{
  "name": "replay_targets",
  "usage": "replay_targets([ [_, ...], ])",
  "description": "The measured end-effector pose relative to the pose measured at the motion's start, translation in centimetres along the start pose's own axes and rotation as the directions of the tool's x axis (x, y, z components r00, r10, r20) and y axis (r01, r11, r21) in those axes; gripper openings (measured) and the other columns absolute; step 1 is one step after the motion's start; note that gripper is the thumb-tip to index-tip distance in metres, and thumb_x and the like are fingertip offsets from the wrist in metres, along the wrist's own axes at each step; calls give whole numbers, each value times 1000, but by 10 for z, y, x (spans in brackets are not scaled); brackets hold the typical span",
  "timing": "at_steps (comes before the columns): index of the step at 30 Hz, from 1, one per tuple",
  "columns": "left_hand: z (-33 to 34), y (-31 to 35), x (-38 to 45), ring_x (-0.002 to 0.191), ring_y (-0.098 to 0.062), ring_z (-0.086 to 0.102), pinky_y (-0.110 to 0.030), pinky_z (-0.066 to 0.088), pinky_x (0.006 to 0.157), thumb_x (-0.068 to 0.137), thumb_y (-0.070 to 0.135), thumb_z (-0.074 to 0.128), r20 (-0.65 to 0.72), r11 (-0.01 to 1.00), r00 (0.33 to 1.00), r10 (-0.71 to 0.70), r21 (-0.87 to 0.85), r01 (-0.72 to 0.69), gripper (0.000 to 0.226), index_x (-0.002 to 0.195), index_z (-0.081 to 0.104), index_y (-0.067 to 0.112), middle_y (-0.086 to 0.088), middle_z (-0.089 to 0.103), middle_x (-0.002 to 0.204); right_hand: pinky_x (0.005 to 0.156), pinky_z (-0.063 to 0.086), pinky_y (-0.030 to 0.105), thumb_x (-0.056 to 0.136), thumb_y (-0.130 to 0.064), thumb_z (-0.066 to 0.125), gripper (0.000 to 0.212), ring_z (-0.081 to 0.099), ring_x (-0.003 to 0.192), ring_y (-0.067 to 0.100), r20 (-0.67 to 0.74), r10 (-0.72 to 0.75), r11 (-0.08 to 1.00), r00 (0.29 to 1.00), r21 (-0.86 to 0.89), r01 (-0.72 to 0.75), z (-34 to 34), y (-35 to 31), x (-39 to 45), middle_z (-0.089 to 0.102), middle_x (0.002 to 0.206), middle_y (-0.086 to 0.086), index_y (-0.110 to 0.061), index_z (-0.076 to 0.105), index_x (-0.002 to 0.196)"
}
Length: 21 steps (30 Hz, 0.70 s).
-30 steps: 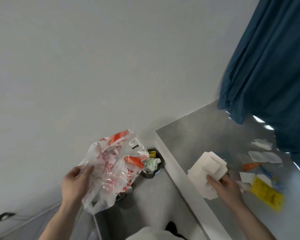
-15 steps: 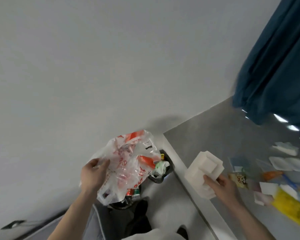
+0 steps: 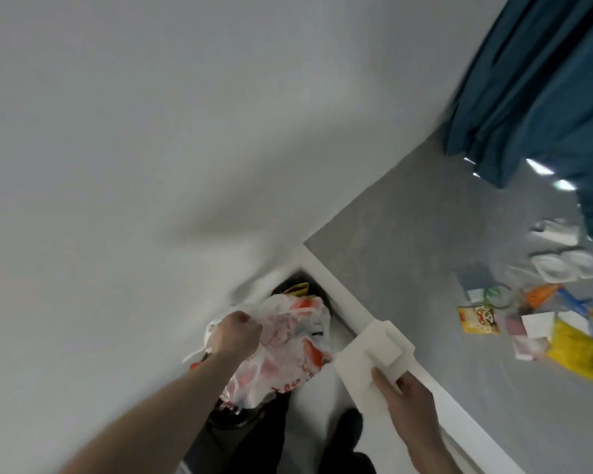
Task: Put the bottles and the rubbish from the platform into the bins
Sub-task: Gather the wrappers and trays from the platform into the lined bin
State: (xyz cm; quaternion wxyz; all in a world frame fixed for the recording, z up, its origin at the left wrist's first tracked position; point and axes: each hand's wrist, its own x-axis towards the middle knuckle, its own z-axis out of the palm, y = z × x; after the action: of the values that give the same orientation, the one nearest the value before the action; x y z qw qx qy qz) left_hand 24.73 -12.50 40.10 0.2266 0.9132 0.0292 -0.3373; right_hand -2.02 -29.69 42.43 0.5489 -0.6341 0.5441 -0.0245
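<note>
Head view: left hand (image 3: 235,333) grips red-white plastic bag (image 3: 281,350) over dark bins (image 3: 290,289) at desk's left edge. Right hand (image 3: 406,401) pinches white foam block (image 3: 374,364), fingers curled round near end. Desk (image 3: 408,241) carries wrappers far right: yellow packet (image 3: 478,319), white trays (image 3: 567,270).
</note>
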Motion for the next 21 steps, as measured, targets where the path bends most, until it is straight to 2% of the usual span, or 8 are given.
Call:
replay_targets([
  [3, 32, 9, 46, 68, -12, 67, -25, 51, 59, 79, 35, 62, -13, 999, 1000, 12, 30, -12, 12, 87, 67, 28, 7, 71, 73, 74, 53, 25, 88, -32, 76, 5, 69, 89, 3, -13, 57, 998, 998, 25, -57, 31, 34, 26, 74, 85, -23, -29, 77, 91],
  [6, 83, 2, 104, 76, -17, 68, -36, 60, 74, 74, 43, 66, -40, 998, 998, 44, 46, -42, 23, 93, 66, 29, 9, 69, 81, 74, 52, 25, 86, -32, 78, 5, 69, 87, 2, 6, 126, 991, 992, 35, -126, 56, 69, 58, 75, 83, -21, -29, 78, 90],
  [9, 133, -5, 144, 84, -20, 68, -39, 59, 79, 80, 41, 68, -82, 985, 988, 130, 125, -120, 25, 102, 67, 30, 5, 69, 98, 79, 55, 31, 86, -36, 78, 8, 69, 87, 1, 30, 172, 984, 985, 32, -173, 76, 107, 91, 76, 87, -19, -31, 77, 91],
  [13, 186, -6, 186, 86, -20, 66, -35, 57, 75, 87, 27, 62, -90, 954, 973, 214, 232, -189, 17, 103, 69, 28, 5, 70, 101, 66, 48, 15, 87, -38, 76, 8, 65, 81, -10, 29, 193, 981, 981, 28, -194, 95, 150, 131, 73, 86, -25, -31, 75, 88],
  [15, 209, -12, 210, 78, -20, 67, -33, 58, 66, 91, 26, 57, -86, 927, 968, 236, 318, -198, 16, 101, 69, 27, 4, 70, 95, 64, 47, 17, 87, -37, 76, 5, 64, 77, -12, 34, 197, 979, 980, 47, -198, 104, 168, 147, 73, 84, -26, -32, 75, 89],
  [17, 232, -17, 234, 75, -18, 63, -27, 46, 62, 96, 28, 55, -91, 891, 962, 258, 408, -200, 16, 103, 70, 26, 4, 71, 96, 66, 49, 22, 86, -36, 77, 7, 66, 77, -10, 40, 215, 973, 976, 78, -218, 113, 185, 162, 75, 85, -24, -33, 75, 92],
  [19, 252, -22, 254, 83, -17, 60, -24, 33, 68, 99, 31, 55, -83, 851, 953, 290, 479, -217, 18, 110, 69, 26, 3, 70, 104, 69, 52, 26, 86, -36, 78, 9, 68, 76, -7, 44, 241, 963, 969, 111, -245, 123, 201, 176, 76, 86, -20, -32, 76, 93],
  [21, 274, -31, 274, 95, -19, 63, -26, 34, 72, 100, 31, 56, -49, 820, 945, 323, 512, -254, 22, 117, 67, 22, 1, 69, 112, 68, 52, 27, 86, -36, 77, 9, 68, 75, -5, 58, 259, 957, 964, 120, -265, 134, 216, 189, 76, 86, -20, -31, 76, 93],
])
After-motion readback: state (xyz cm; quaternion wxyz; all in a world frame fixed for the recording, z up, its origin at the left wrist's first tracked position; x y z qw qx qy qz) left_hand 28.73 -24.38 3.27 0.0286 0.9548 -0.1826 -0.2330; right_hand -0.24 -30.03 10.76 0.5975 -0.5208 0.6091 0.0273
